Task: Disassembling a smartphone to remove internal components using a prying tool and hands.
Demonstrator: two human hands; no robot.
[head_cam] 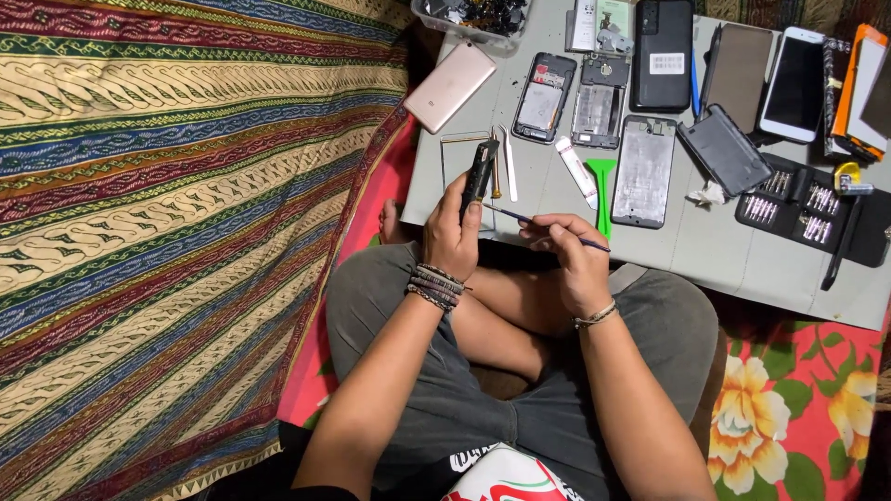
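Left hand (452, 232) closed around a small dark phone part (479, 176), held upright above the lap at the grey worktop (705, 250) edge. Right hand (571, 255) pinches a thin screwdriver (548, 226), tip aimed at the part. Looks like mid-disassembly; next move needs precise tip placement. Contact point too small to see.

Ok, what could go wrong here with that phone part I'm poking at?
The left hand holds the small dark part in mid-air while the right hand aims a thin tool at it; a slip could gouge it or the fingers. Anything dropped might vanish into the patterned cloth.
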